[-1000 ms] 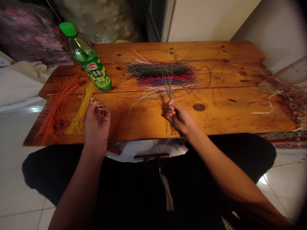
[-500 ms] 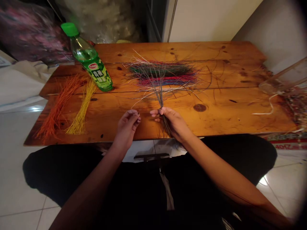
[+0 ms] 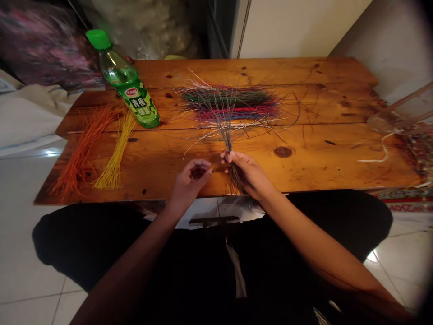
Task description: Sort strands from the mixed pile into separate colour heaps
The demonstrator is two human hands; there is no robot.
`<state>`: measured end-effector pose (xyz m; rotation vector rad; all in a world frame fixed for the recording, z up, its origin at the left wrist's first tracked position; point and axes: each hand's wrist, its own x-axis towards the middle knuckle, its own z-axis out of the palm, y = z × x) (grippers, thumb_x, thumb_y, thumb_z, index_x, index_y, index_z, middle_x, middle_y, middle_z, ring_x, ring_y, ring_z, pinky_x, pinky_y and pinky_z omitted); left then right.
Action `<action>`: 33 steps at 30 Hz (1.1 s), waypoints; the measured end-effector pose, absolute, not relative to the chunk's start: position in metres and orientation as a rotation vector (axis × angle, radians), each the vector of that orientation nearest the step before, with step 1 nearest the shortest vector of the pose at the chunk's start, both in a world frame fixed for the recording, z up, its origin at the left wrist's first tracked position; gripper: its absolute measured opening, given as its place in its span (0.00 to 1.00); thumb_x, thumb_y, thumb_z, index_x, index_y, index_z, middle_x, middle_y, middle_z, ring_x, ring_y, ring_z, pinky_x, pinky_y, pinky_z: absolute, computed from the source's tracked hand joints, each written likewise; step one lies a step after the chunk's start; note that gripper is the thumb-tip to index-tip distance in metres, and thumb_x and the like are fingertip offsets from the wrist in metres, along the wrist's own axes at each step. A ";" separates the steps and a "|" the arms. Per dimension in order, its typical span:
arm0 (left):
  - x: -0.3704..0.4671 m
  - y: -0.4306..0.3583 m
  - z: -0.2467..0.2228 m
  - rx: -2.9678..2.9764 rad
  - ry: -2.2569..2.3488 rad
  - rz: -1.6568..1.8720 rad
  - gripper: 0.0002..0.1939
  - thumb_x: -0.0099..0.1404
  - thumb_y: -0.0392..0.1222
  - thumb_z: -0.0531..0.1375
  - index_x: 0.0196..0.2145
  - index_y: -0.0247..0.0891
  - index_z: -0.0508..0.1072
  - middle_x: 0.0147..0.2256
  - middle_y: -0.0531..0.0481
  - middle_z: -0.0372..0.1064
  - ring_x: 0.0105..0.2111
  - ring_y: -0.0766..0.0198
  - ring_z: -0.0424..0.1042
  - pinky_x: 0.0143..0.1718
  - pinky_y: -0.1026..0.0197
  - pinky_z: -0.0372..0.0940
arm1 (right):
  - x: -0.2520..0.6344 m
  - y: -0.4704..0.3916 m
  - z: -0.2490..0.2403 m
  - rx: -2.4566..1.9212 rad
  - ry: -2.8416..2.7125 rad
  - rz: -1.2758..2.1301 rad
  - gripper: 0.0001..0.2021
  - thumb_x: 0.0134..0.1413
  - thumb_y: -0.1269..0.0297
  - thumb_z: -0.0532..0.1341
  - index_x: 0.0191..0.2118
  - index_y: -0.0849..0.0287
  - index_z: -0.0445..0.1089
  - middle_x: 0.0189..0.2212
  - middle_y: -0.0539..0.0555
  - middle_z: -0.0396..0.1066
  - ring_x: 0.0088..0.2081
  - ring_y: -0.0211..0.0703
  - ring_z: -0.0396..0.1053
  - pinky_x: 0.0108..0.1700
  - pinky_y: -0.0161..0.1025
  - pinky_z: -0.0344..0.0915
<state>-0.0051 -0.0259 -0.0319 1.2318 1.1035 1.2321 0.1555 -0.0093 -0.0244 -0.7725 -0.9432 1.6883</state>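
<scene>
My right hand point(image 3: 252, 174) pinches a bunch of thin dark grey strands point(image 3: 225, 128) near its lower part. The strands fan out upward over the table, and their short ends hang below the fingers. My left hand point(image 3: 191, 180) is just left of the bunch, fingers curved and thumb apart, with nothing visible in it. Beyond the hands lies a pile of dark green strands point(image 3: 233, 97), with red-pink strands point(image 3: 250, 110) along its near side. Several loose white strands point(image 3: 216, 131) lie in front of that pile.
On the wooden table point(image 3: 314, 158), orange strands point(image 3: 83, 151) and yellow strands point(image 3: 117, 155) lie at the left. A green-capped drink bottle point(image 3: 126, 85) stands behind them. A white cord point(image 3: 384, 151) and a clear container point(image 3: 389, 119) are at the right.
My left hand has moved right, toward the bunch, and its fingers have parted from a pinch. My right hand keeps its hold on the strands, almost unmoved.
</scene>
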 end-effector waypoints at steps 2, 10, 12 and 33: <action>-0.005 -0.025 -0.031 1.282 1.109 1.195 0.07 0.52 0.37 0.62 0.30 0.37 0.69 0.31 0.52 0.67 0.32 0.70 0.67 0.36 0.66 0.63 | 0.156 -0.009 -0.023 -0.773 -0.907 1.703 0.08 0.50 0.60 0.61 0.25 0.58 0.69 0.34 0.49 0.68 0.33 0.32 0.64 0.31 0.28 0.63; -0.008 -0.023 -0.031 1.341 1.158 1.157 0.06 0.52 0.38 0.61 0.28 0.37 0.68 0.29 0.52 0.67 0.30 0.69 0.67 0.35 0.65 0.64 | 0.174 0.005 -0.017 -0.807 -0.812 1.578 0.04 0.46 0.64 0.63 0.25 0.57 0.69 0.32 0.47 0.68 0.31 0.29 0.65 0.29 0.23 0.65; -0.009 -0.023 -0.031 1.346 1.166 1.151 0.05 0.52 0.38 0.61 0.28 0.37 0.68 0.29 0.52 0.67 0.30 0.69 0.67 0.35 0.65 0.64 | 0.188 0.012 -0.015 -0.816 -0.800 1.471 0.04 0.46 0.65 0.63 0.26 0.57 0.69 0.31 0.46 0.68 0.31 0.28 0.65 0.29 0.22 0.65; -0.013 -0.025 -0.025 1.172 1.255 1.476 0.13 0.52 0.38 0.62 0.36 0.39 0.63 0.28 0.54 0.66 0.30 0.69 0.68 0.37 0.63 0.64 | 0.228 0.028 -0.022 -0.983 -0.673 1.250 0.04 0.46 0.66 0.64 0.24 0.56 0.68 0.36 0.46 0.71 0.37 0.30 0.68 0.35 0.26 0.68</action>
